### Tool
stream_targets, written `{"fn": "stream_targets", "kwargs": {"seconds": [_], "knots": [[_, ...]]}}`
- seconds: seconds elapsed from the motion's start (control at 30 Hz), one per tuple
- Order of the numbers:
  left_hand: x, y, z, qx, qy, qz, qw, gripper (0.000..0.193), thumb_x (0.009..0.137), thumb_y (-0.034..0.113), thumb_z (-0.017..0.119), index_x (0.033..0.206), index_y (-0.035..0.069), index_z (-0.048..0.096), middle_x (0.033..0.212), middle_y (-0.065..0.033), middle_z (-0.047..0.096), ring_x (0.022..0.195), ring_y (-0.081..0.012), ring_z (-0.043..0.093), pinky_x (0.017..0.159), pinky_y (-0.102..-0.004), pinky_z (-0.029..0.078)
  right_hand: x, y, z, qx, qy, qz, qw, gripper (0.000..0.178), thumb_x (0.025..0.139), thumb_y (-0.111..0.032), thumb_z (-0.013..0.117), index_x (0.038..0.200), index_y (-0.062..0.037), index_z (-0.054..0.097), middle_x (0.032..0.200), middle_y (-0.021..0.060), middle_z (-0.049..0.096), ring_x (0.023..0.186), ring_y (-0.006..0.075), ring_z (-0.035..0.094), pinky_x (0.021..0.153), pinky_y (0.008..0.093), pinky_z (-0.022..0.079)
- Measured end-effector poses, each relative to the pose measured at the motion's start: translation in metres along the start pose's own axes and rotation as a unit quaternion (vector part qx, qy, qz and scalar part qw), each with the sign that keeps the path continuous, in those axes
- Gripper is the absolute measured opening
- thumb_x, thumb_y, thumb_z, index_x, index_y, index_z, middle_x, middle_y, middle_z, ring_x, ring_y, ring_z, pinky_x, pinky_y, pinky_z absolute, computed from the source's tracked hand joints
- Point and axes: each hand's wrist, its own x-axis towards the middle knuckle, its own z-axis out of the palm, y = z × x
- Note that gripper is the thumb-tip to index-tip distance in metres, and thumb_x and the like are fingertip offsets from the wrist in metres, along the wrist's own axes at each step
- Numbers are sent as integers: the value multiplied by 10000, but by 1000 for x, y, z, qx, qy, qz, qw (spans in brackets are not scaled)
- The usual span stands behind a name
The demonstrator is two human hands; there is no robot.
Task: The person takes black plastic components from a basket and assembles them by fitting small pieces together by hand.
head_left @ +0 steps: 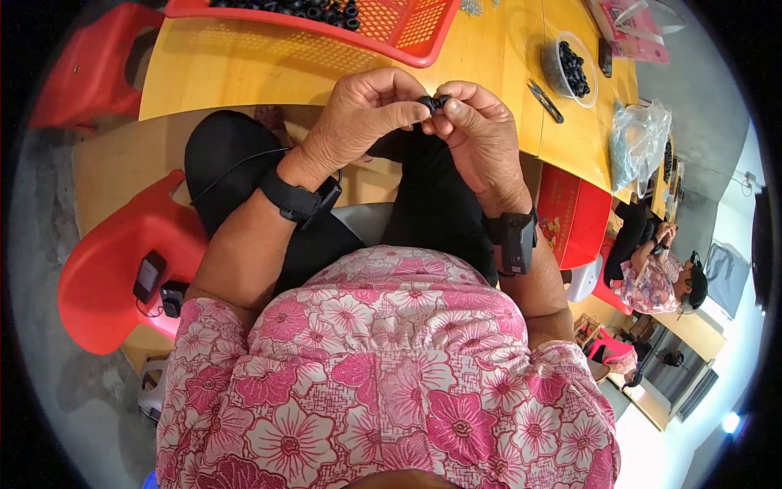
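My left hand (362,118) pinches a small black rounded piece (427,103) between thumb and fingertips, just beyond the table's near edge. On its right side, my right hand (482,138) grips the other end of the black piece, thumb on top. The two hands almost touch; the fingers cover part of the piece, so I cannot tell whether it is one part or two joined. Similar small black parts (326,11) lie heaped in a red plastic basket (422,60) ahead of my hands. Black wrist devices are strapped on both my wrists.
On the yellow table (244,75), to the right, are black-handled thread snips (545,102), a clear tub (593,88) of black parts and a clear plastic bag (639,143). A red box (573,213) stands below. Red stools (114,277) are at left; another person (652,281) sits far right.
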Motion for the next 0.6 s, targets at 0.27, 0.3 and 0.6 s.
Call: {"fn": "stream_targets", "kwargs": {"seconds": [0.27,0.3,0.6], "knots": [[-5,3,-3,7,-2,-9,1000,129,827,91,682,917,16,629,782,-23,625,717,-81,594,644,-195,481,-3,1,8,-46,28,-20,998,140,846,9,607,982,42,623,853,85,645,683,147,607,682,288,545],[-6,3,-3,14,2,-12,1000,127,825,92,685,913,18,631,780,-20,624,709,-77,586,643,-193,479,-4,2,9,-52,27,-25,998,139,845,10,608,979,40,625,847,81,646,685,144,609,680,276,539],[-15,12,-6,28,9,-28,999,147,824,118,693,914,18,634,762,-13,611,683,-65,563,624,-187,481,-8,3,20,-178,53,-68,980,131,826,23,620,954,41,642,835,62,655,692,113,598,676,227,504]]}}
